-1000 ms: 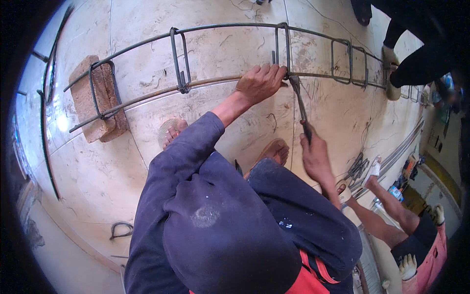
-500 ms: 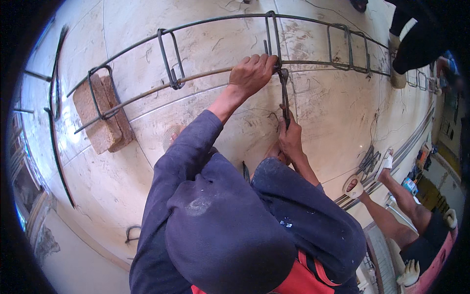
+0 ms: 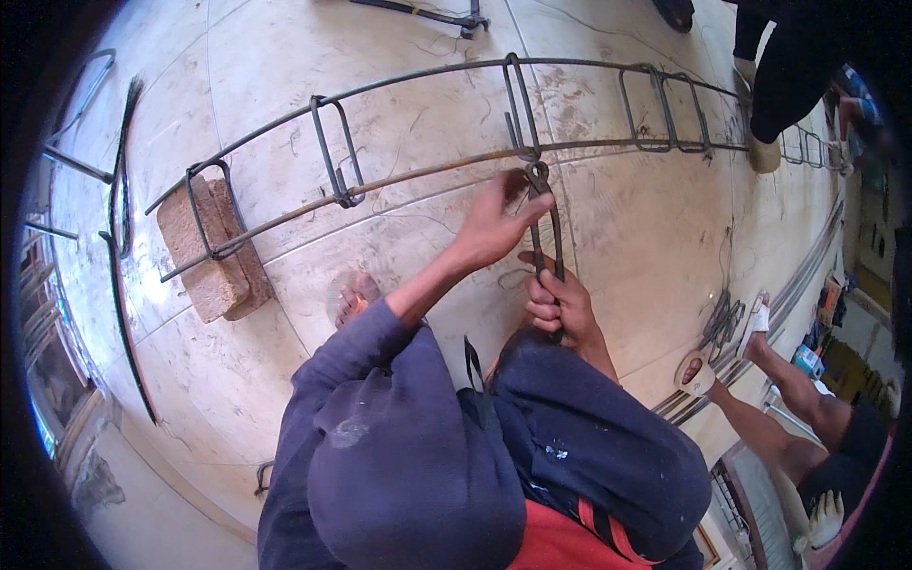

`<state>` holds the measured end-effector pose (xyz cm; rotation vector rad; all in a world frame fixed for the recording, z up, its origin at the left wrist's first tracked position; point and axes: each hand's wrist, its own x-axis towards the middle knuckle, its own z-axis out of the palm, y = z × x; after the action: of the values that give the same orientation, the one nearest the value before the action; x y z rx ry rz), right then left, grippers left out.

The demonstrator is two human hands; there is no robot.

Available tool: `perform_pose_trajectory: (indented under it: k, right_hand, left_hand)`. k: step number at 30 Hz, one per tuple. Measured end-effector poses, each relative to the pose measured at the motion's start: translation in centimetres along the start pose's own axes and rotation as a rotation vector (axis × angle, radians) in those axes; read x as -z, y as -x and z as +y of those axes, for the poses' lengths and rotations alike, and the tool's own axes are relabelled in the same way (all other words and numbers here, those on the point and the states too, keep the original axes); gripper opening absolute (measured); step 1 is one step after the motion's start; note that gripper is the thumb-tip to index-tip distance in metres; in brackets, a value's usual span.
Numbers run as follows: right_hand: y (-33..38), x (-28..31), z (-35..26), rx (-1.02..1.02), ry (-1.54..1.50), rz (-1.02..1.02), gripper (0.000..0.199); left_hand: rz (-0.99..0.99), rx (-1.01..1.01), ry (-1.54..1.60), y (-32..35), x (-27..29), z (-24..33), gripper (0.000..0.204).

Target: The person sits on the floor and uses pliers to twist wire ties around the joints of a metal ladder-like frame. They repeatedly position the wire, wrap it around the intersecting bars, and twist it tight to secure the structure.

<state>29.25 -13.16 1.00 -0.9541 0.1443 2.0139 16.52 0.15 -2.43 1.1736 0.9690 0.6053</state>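
Note:
My right hand (image 3: 570, 309) is wrapped round the dark handles of a pair of pincers (image 3: 558, 228). The jaws point away from me, just on the near side of a steel reinforcement cage (image 3: 427, 174). Beside the jaws is my left hand (image 3: 494, 223), off the bars, its thumb apart from its slightly blurred fingers; I see nothing held in it. Two long bars run across in front of me, with bent rectangular stirrups (image 3: 334, 157) hung along them. One stirrup (image 3: 521, 109) crosses the near bar right above the pincers.
Stacked bricks (image 3: 214, 256) sit under the cage's left end. A long-handled tool (image 3: 427, 13) lies at the top. Dark rods (image 3: 119, 313) are on the left floor. Another person's legs (image 3: 788, 389) are at right, near a wire bundle (image 3: 724, 318); a dark-clothed person (image 3: 798, 85) is at the far right.
My left hand has let go of the near bar and drawn back toward me, beside the pincers. The pincers have come down off the bar. My view has shifted, showing the tool at the top.

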Motion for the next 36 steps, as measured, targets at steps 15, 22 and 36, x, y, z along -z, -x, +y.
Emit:
perform_pose_trajectory:
  k: [15, 22, 36]
  right_hand:
    - [2.3, -2.7, 0.0, 0.249, 1.287, 0.680, 0.033]
    - [0.9, 1.4, 1.9, 0.578, 1.548, 0.716, 0.039]
    - [2.3, -2.1, -0.5, 0.278, 1.051, 0.635, 0.032]
  left_hand:
    - [0.092, 0.439, 0.957, -2.0, -6.2, -0.7, 0.032]
    - [0.230, 0.404, 0.573, -2.4, -6.8, -1.4, 0.032]
    - [0.033, 0.523, 0.949, -3.1, -5.6, 0.8, 0.024]
